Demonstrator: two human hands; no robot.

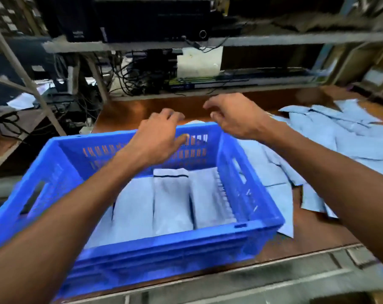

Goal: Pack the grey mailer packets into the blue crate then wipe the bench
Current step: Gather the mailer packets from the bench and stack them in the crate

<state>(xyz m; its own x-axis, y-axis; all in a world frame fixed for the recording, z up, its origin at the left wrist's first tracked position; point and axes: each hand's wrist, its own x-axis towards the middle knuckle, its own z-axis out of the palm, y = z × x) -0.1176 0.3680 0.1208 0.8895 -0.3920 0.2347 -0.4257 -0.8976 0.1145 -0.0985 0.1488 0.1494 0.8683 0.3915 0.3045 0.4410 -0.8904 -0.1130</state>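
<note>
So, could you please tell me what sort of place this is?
Probably a packing or dispatch bench in a stockroom: a blue crate half filled with grey mailer packets, more packets loose on the wooden bench, and metal shelving carrying electronics and cables behind.

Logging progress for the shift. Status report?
Left hand and right hand empty, open over blue crate. Packets in crate; more packets on bench. Nothing blocking.

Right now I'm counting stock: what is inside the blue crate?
Grey mailer packets lie side by side across the blue crate floor. The left forearm covers its left part.
</note>
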